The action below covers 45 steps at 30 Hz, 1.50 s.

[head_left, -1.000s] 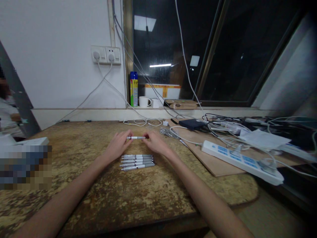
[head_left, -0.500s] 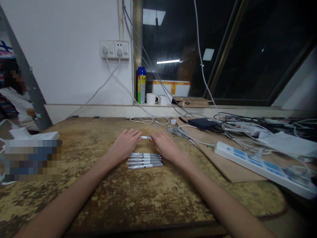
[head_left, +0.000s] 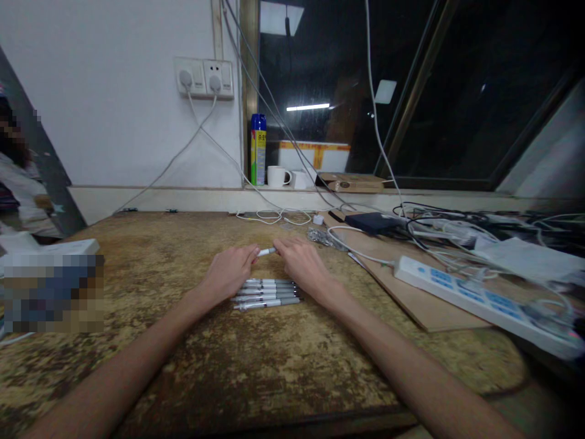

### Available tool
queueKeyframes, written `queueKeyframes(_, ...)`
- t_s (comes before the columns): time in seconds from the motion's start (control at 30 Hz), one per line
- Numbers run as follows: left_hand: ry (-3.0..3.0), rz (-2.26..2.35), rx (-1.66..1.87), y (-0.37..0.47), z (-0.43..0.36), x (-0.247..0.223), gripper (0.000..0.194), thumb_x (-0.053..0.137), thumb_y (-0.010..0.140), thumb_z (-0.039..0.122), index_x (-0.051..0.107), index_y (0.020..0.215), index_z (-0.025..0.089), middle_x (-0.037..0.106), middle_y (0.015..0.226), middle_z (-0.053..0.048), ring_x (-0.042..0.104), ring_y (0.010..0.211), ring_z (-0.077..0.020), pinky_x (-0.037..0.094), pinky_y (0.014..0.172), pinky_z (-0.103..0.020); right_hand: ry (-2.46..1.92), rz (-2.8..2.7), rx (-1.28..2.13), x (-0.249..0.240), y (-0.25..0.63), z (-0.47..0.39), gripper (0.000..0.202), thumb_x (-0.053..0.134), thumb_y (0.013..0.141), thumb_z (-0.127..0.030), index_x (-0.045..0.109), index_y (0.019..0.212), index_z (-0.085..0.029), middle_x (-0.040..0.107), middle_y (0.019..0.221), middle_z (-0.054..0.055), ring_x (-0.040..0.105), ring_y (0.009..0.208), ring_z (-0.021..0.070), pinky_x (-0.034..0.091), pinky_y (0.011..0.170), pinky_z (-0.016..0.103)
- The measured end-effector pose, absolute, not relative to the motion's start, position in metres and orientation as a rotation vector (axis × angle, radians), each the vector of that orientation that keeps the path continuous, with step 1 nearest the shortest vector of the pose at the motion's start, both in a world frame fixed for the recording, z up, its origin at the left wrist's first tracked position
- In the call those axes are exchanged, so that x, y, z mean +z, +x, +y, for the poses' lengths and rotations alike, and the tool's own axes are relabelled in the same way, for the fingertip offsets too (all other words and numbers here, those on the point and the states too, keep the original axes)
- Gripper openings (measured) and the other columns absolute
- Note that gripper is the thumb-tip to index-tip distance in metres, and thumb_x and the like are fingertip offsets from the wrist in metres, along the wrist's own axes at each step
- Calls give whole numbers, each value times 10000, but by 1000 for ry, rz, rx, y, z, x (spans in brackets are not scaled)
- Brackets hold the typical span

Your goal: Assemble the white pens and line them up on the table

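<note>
Above the worn, mottled yellow-brown tabletop [head_left: 274, 360], just beyond a side-by-side row of slim white-and-grey pens [head_left: 267, 295], the person's left hand [head_left: 228, 266] and right hand [head_left: 301, 261] pinch opposite ends of another slender white-and-grey pen [head_left: 265, 251], fingers closed around it.

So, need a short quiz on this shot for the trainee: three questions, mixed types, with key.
1. True or false: the white mug beside the spray can is tipped over.
2. The pen apart from the row of pens is:
A. held between left hand and right hand
B. inside the mug
C. on the power strip
3. How many plugs are in the wall outlet?

Key: 1 false; 2 A; 3 two.
</note>
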<state>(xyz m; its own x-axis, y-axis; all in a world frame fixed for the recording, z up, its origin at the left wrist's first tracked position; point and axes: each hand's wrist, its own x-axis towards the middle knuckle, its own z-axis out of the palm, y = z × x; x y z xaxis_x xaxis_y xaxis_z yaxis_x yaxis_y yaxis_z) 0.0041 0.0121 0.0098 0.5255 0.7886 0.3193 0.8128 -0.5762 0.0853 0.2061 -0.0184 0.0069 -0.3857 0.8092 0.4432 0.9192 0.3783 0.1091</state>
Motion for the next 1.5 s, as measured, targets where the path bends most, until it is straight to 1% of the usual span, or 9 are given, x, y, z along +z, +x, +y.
queueKeyframes(0.13,-2705,-1320,-642,-2,15,12,402,293,1078,363,631,924,209,718,863,-61,663,810,-238,428,721,-320,-1377,-2286,-544,6,207,-18,206,477,955,-60,606,1084,-155,704,1097,120,619,1040,271,419,916,360)
queueKeyframes(0.2,-2735,-1233,-728,-6,18,12,375,308,1079,359,631,960,212,718,943,-62,657,887,-236,446,783,-327,-1302,-2270,-501,3,209,-15,144,470,1009,-165,604,1059,-157,689,1074,116,601,1044,266,426,924,365)
queueKeyframes(0.3,-2760,-1146,-802,-9,21,10,345,335,1077,358,640,1017,209,712,1022,-69,636,966,-239,455,844,-340,-1211,-2247,-340,-3,213,-9,219,451,1047,-316,609,1009,-169,671,1020,101,590,1015,246,442,914,356)
queueKeyframes(0.7,-2796,-1070,-875,-7,16,10,327,358,1074,344,644,1002,203,696,1003,-60,618,924,-230,455,813,-336,-1017,-2034,46,-2,217,-8,143,569,995,-297,662,1048,-201,705,1057,72,621,1024,225,450,934,363)
queueKeyframes(0.93,-2818,-1084,-898,-7,18,7,324,366,1072,359,644,1013,205,694,997,-59,619,929,-230,450,797,-327,-962,-1960,289,-2,214,-6,121,650,921,-239,677,1026,-187,730,1012,48,665,945,192,484,854,310)
queueKeyframes(1.13,-2817,-1078,-884,-5,16,10,303,381,1070,341,636,974,209,680,952,-46,604,891,-223,439,782,-329,-1032,-1877,556,-4,214,-1,218,579,960,-349,718,974,-181,745,850,39,684,760,172,500,721,290)
queueKeyframes(1.3,-2809,-1101,-891,-4,13,12,326,372,1071,341,640,948,204,678,923,-47,606,890,-225,455,780,-334,-894,-1810,583,-5,215,3,178,716,837,-254,700,1000,-185,755,995,53,701,927,190,529,853,313)
queueKeyframes(1.4,-2798,-1089,-875,-4,12,12,330,360,1074,339,644,978,202,693,948,-52,620,910,-227,480,837,-353,-950,-1786,590,-5,213,2,183,671,887,-332,712,976,-177,756,954,57,700,876,187,532,825,317)
queueKeyframes(1.5,-2778,-1045,-815,-5,13,11,326,356,1076,326,652,1027,199,723,1013,-57,642,934,-226,452,1005,-417,-986,-1786,621,-5,212,0,218,608,931,-352,723,925,-167,756,882,56,693,804,177,530,788,313)
